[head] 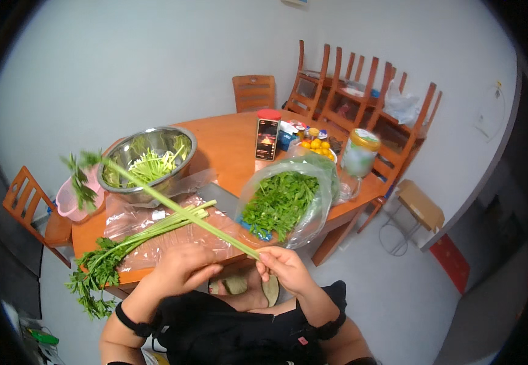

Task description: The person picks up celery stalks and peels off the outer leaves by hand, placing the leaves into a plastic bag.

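Observation:
My right hand pinches the cut end of a long celery stalk between thumb and fingers. The stalk slants up to the left over the table, its leafy tip blurred. My left hand is just below the stalk, thumb apart from its fingers, with nothing visibly in it. Several more celery stalks lie on a clear plastic sheet, their leaves hanging over the table's edge. Trimmed stalk pieces fill part of a steel bowl. To the right, a clear plastic bag holds loose celery leaves.
On the wooden table, a phone leans against a red-lidded jar. Nearby are a bowl of small orange fruit and a lidded tin. A pink basket sits at the left edge. Stacked chairs line the wall.

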Motion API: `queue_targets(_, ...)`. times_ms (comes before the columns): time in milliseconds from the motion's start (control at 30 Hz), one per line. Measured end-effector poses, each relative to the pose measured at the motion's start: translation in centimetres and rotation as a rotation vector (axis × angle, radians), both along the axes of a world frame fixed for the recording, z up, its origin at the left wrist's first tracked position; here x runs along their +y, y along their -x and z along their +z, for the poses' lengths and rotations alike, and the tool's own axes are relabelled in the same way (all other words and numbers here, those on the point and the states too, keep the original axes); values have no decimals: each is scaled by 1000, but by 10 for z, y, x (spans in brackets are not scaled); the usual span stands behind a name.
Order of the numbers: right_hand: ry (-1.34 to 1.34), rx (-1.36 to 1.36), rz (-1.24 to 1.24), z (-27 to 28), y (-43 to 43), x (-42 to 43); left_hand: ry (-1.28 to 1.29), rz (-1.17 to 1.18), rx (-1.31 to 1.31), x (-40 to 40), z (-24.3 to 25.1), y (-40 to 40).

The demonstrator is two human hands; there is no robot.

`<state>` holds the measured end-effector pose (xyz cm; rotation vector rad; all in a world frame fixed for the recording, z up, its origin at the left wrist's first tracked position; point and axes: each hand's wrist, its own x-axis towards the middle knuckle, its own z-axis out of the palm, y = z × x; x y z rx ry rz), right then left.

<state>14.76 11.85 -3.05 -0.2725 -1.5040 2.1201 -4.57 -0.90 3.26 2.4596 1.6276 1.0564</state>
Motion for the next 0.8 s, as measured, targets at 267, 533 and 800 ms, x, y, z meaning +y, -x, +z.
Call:
queue_targets(267,-177,-205,178,5,52,20,-209,150,193,10,-2,15)
queue_targets(533,-350,-85,-165,30,35,44,-183,154,140,37,-16,29)
queue_targets(800,-449,-187,-251,42,23,34,-221,254,-70,38,-8,22)
